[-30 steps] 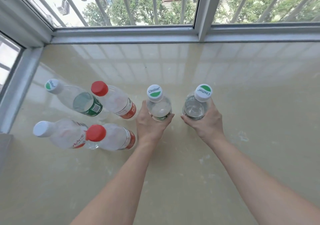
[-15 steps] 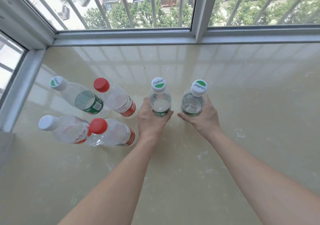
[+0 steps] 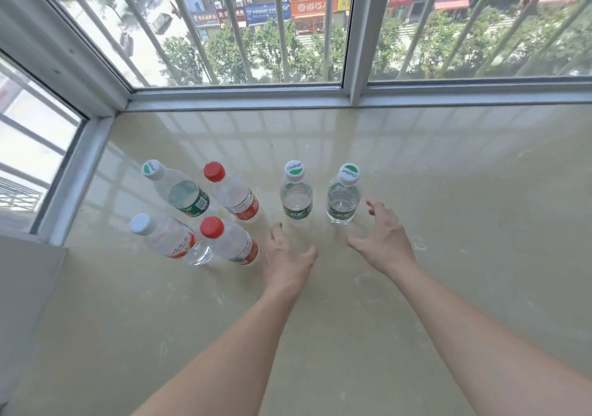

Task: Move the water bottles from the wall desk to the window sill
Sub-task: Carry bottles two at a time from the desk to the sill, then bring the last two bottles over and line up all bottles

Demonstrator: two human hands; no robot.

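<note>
Several clear water bottles stand upright on the beige window sill (image 3: 448,191). Two small green-label bottles with white-and-green caps stand side by side: one (image 3: 297,199) just beyond my left hand (image 3: 285,255), the other (image 3: 342,199) just left of my right hand (image 3: 381,239). Both hands hover a little short of these bottles, fingers spread, touching nothing. To the left stands a group: a green-label bottle (image 3: 182,193), a red-capped bottle (image 3: 235,196), a white-capped bottle (image 3: 163,237) and a second red-capped bottle (image 3: 230,242).
The window frame (image 3: 243,95) with bars runs along the sill's far edge, and a side window frame (image 3: 77,172) closes the left end. A grey wall ledge (image 3: 22,287) sits at the near left. Bare sill stretches to the right of the bottles.
Both hands have let go of the two small green-label bottles and pulled back toward me, fingers opening. The two bottles now stand free on the sill.
</note>
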